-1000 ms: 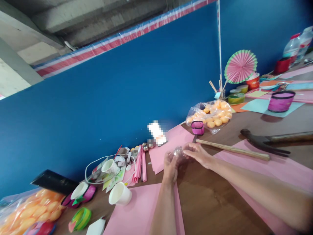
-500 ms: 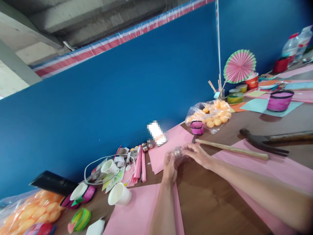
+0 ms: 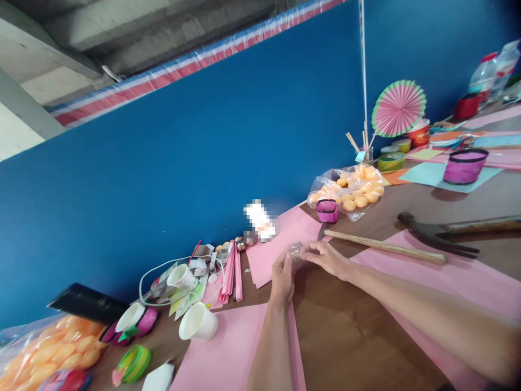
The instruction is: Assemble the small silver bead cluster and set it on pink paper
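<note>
A small shiny, silvery, roundish object [image 3: 296, 249] is held above the pink paper [image 3: 266, 260]; its exact kind is too small to make out. My left hand [image 3: 282, 274] grips it from the left with thumb and fingers. From the right, my right hand [image 3: 329, 259] is closed in a pinch, its fingertips at the object's edge. A few shiny metallic balls [image 3: 240, 243] lie by the wall, left of that paper. Behind my right hand are a small purple container [image 3: 327, 212] with black trim and a hammer with a wooden handle [image 3: 386, 247].
A claw hammer [image 3: 431, 233] lies at right on pink sheets. Bags of orange balls stand at the back [image 3: 360, 190] and far left [image 3: 57, 347]. A white paper cup [image 3: 198, 321] tips on pink paper at front left. The blue wall [image 3: 163, 163] bounds the table behind.
My right hand's fingertips have shifted very slightly at the silvery object. Both hands stay in nearly the same place; the whole view has drifted a little.
</note>
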A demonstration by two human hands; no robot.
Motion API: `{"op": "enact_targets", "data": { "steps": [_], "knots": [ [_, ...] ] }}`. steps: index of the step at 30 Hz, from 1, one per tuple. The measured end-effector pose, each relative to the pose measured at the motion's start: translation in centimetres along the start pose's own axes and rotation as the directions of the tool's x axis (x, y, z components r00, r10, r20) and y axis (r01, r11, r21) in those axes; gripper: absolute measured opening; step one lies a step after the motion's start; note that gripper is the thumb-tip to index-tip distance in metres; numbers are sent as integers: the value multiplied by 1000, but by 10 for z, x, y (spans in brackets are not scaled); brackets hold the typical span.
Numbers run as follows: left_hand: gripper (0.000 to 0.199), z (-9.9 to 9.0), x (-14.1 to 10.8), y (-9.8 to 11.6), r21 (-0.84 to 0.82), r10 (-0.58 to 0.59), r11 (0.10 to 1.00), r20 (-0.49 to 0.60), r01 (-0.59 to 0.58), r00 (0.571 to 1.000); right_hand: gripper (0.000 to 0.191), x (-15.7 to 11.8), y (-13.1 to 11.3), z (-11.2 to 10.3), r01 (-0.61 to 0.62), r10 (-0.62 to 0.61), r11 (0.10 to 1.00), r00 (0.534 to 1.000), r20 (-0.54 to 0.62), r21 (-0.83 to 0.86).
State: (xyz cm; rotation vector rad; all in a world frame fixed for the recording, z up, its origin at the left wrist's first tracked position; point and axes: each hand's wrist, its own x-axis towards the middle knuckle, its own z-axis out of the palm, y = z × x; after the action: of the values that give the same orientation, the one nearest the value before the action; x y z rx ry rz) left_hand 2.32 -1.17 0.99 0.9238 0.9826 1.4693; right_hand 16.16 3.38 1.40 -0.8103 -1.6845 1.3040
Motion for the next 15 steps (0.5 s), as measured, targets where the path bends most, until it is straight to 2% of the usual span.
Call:
{"op": "enact_targets", "data": {
  "steps": [5,15],
  "knots": [
    [38,-1,1,-1,-4,16,1000,-2,-16,1000,26,0,0,0,-27,27,1000,1000,-5,-6],
    [35,-2,2,-3,13,27,1000,0,-27,1000,25,0,3,0,-6,6,1000,1000,5,-9]
  ]
}}
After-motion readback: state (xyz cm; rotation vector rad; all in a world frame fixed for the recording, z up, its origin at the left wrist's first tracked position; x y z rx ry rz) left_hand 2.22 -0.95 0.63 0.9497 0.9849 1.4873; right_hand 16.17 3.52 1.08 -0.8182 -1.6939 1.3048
